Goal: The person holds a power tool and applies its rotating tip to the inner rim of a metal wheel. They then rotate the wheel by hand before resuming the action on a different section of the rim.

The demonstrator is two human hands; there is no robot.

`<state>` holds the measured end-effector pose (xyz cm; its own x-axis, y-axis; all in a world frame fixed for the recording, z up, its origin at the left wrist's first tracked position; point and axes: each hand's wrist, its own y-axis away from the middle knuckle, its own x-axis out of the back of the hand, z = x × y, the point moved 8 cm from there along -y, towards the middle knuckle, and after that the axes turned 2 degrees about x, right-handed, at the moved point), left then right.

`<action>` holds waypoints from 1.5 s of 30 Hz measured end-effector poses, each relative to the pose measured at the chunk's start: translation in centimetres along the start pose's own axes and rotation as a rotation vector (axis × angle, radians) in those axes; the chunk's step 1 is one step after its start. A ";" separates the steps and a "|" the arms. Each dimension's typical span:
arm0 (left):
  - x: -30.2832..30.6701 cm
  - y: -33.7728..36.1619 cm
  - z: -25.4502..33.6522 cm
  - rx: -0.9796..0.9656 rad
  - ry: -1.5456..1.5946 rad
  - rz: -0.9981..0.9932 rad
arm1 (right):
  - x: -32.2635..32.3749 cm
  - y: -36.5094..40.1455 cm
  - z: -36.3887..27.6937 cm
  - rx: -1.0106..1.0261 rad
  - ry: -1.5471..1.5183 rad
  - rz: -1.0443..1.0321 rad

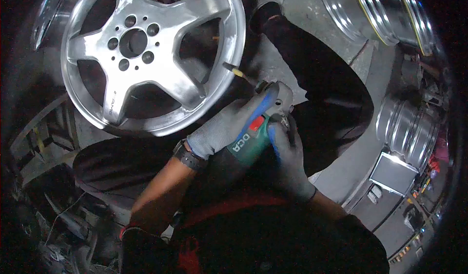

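Observation:
A green DCA power tool [250, 145] with a grey metal head is held between both gloved hands, in front of my body. My left hand [239, 118], in a grey and blue glove, wraps round its upper left side near the red switch. My right hand [288, 150] closes round its right side. From the tool's head a thin shaft with a yellow and black tip [235, 71] points up and left, ending at or just over the rim of a silver five-spoke wheel [170, 74]. Whether the tip touches the rim I cannot tell.
More polished rims stand at the upper right [373, 11] and the right [407, 128]. A bright rectangular lamp [394, 173] lies below the right one, near small scattered items. My bent legs [326, 84] surround the work. Another shiny rim edge is at the upper left.

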<state>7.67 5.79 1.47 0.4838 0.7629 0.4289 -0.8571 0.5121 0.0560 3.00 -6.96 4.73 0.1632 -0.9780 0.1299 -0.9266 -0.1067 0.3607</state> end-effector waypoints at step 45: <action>-1.4 7.2 -1.7 0.284 0.426 -0.053 | -3.8 2.9 1.2 -0.348 -0.457 0.007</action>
<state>1.10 9.06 -0.27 0.5067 0.8620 0.0167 -0.8149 0.4725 0.3358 -0.73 -3.82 4.22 -0.0771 -0.9648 -0.2516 -0.7485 -0.1107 0.6538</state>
